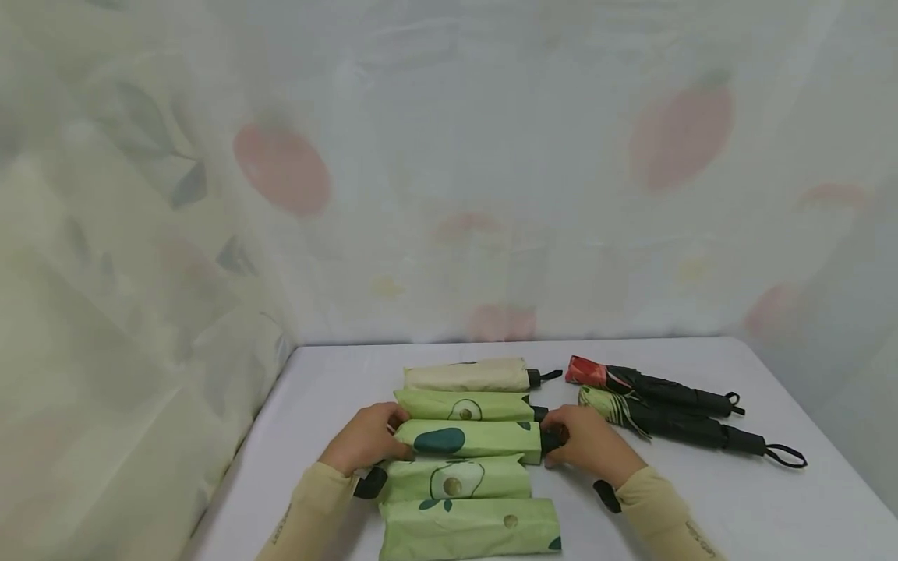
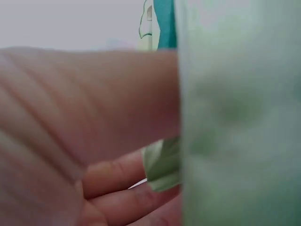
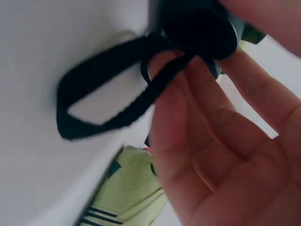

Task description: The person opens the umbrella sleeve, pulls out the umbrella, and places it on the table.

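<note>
A folded umbrella in a green avocado-print sleeve (image 1: 484, 440) lies crosswise between both hands on the table. My left hand (image 1: 368, 438) pinches its left end, thumb on the near edge and fingers on the far one. In the left wrist view, blurred green fabric (image 2: 240, 141) hides part of that hand. My right hand (image 1: 589, 444) grips the black handle at the other end. The right wrist view shows this handle (image 3: 197, 28) between thumb and fingers, with its black strap loop (image 3: 70, 113) hanging free.
Beyond lie another green umbrella (image 1: 421, 403) and a cream one (image 1: 463, 375). Two green sleeved pieces (image 1: 407, 481) (image 1: 470, 530) lie nearer. On the right rest a red-and-black umbrella (image 1: 673, 392) and a black one with a green end (image 1: 694, 425). Printed curtains surround the white table (image 1: 337, 374).
</note>
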A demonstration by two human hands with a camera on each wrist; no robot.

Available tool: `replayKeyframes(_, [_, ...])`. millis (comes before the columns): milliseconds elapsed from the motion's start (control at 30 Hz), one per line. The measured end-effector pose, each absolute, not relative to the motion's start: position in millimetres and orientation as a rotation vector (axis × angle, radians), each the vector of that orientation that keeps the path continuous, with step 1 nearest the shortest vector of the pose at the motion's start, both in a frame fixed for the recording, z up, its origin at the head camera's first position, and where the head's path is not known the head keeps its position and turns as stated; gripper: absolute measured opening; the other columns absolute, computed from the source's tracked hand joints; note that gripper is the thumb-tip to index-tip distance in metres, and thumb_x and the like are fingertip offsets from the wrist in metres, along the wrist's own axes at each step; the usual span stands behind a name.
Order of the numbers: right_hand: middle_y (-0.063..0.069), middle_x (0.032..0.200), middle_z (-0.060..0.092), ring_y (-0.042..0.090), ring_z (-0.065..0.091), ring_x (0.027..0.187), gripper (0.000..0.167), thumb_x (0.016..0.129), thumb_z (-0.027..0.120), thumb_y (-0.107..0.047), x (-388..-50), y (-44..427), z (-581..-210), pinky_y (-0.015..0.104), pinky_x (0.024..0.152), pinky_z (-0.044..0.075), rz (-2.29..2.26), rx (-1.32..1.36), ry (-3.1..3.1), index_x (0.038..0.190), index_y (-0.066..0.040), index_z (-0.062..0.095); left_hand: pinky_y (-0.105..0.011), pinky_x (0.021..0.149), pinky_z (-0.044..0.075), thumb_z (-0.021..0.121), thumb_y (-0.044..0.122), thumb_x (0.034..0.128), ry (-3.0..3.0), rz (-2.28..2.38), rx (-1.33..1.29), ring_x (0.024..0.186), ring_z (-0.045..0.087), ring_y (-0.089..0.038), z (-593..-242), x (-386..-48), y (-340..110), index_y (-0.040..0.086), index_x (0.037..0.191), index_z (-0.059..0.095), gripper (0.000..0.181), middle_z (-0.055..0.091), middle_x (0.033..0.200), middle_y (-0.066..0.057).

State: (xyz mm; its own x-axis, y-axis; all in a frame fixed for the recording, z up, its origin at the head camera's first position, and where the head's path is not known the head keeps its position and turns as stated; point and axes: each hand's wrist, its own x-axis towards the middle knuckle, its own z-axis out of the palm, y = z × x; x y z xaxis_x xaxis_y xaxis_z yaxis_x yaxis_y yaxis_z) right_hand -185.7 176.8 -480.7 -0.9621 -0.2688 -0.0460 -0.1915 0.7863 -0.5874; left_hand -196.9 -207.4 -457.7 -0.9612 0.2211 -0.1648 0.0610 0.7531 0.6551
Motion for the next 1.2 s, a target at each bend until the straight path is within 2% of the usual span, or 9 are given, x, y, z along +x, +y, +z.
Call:
replayKeyframes(367, [-0.007, 0.108, 0.078, 0.012, 0.068, 0.099, 0.032, 0.081, 0.096, -0.022, -180, 180, -473, 0.042, 0.089, 0.058, -0.931, -0.408, 2.941, 0.11, -0.024, 0.084, -0.039, 0.076, 0.058, 0.085, 0.01, 0.0809, 2.692, 1.058, 0.169, 0.095, 0.068, -0.019, -448, -197, -218, 0.012, 0.119, 0.078, 0.039, 0.075, 0.108, -0.005])
replayKeyframes(467, [-0.005, 0.111, 0.08, 0.013, 0.069, 0.102, 0.034, 0.082, 0.095, -0.025, -179, 183, -467, 0.042, 0.089, 0.058, -1.009, -0.401, 2.934, 0.114, -0.025, 0.085, -0.041, 0.083, 0.058, 0.084, 0.013, 0.0829, 2.656, 1.118, 0.161, 0.103, 0.068, -0.02, -443, -198, -225, 0.013, 0.123, 0.078, 0.041, 0.076, 0.117, -0.004])
replayKeyframes(633, [-0.004, 0.113, 0.081, 0.01, 0.066, 0.095, 0.037, 0.084, 0.093, -0.031, -178, 186, -459, 0.033, 0.081, 0.054, -1.136, -0.381, 2.891, 0.12, -0.026, 0.084, -0.049, 0.104, 0.055, 0.085, 0.024, 0.087, 2.573, 1.239, 0.183, 0.127, 0.065, -0.025, -431, -196, -238, 0.015, 0.135, 0.075, 0.05, 0.071, 0.14, -0.006])
replayKeyframes(700, [-0.004, 0.11, 0.082, 0.008, 0.067, 0.091, 0.039, 0.085, 0.093, -0.031, -178, 188, -454, 0.029, 0.076, 0.052, -1.21, -0.375, 2.872, 0.122, -0.025, 0.084, -0.048, 0.106, 0.055, 0.086, 0.027, 0.088, 2.519, 1.295, 0.218, 0.127, 0.065, -0.027, -425, -195, -242, 0.014, 0.139, 0.072, 0.055, 0.071, 0.142, -0.008])
replayKeyframes(800, [-0.005, 0.105, 0.083, 0.004, 0.068, 0.085, 0.04, 0.087, 0.091, -0.033, -177, 193, -448, 0.025, 0.071, 0.051, -1.335, -0.373, 2.831, 0.125, -0.022, 0.083, -0.043, 0.1, 0.057, 0.089, 0.029, 0.0893, 2.444, 1.374, 0.308, 0.115, 0.069, -0.028, -418, -195, -244, 0.013, 0.141, 0.07, 0.057, 0.074, 0.134, -0.009])
replayKeyframes(900, [0.0, 0.112, 0.083, 0.003, 0.069, 0.087, 0.042, 0.09, 0.089, -0.033, -176, 197, -442, 0.024, 0.071, 0.053, -1.475, -0.363, 2.749, 0.128, -0.018, 0.081, -0.041, 0.097, 0.058, 0.088, 0.028, 0.0916, 2.404, 1.434, 0.382, 0.109, 0.07, -0.032, -416, -196, -243, 0.016, 0.137, 0.071, 0.05, 0.076, 0.126, -0.008])
replayKeyframes(1000, [0.007, 0.127, 0.079, 0.002, 0.072, 0.097, 0.043, 0.092, 0.087, -0.032, -175, 197, -439, 0.025, 0.078, 0.057, -1.641, -0.332, 2.629, 0.131, -0.015, 0.079, -0.042, 0.104, 0.056, 0.086, 0.029, 0.0943, 2.399, 1.485, 0.435, 0.131, 0.064, -0.035, -416, -195, -241, 0.02, 0.134, 0.072, 0.043, 0.073, 0.134, -0.005])
replayKeyframes(1100, [0.013, 0.133, 0.075, 0.004, 0.074, 0.104, 0.043, 0.096, 0.084, -0.025, -175, 196, -439, 0.027, 0.085, 0.061, -1.82, -0.315, 2.468, 0.134, -0.007, 0.076, -0.045, 0.114, 0.051, 0.083, 0.026, 0.0973, 2.344, 1.555, 0.488, 0.151, 0.052, -0.036, -418, -195, -238, 0.018, 0.134, 0.072, 0.039, 0.068, 0.146, -0.009])
replayKeyframes(1200, [0.015, 0.134, 0.074, 0.006, 0.076, 0.106, 0.044, 0.1, 0.079, -0.019, -174, 194, -438, 0.027, 0.091, 0.063, -1.96, -0.288, 2.31, 0.138, 0.002, 0.071, -0.044, 0.117, 0.049, 0.081, 0.027, 0.0996, 2.314, 1.606, 0.512, 0.153, 0.051, -0.031, -419, -195, -236, 0.017, 0.136, 0.071, 0.039, 0.065, 0.151, -0.011])
